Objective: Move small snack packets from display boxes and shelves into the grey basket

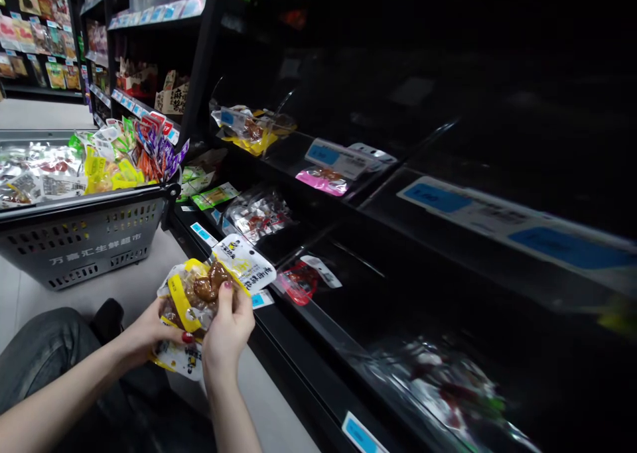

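Note:
In front of the low shelf, both my hands grip vacuum-packed snack packets (pixel 192 290) with clear, yellow and white wrapping and brown pieces inside. My left hand (pixel 158 330) closes round the packets from the left, thumb across the front. From the right, my right hand (pixel 229 323) pinches them with its thumb on the clear film. One white printed header (pixel 246 260) sticks out past my right fingers, and another white end hangs below my left hand. The packets overlap, so I cannot tell exactly how many there are.
On the left a grey shopping basket (pixel 99 241) holds many colourful packets. Black shelving (pixel 279 333) with clear dividers and price tags runs along the right. On it lie a red packet (pixel 298 280), silver packets (pixel 259 214) and a yellow packet (pixel 253 134). My bent knee (pixel 44 347) is lower left.

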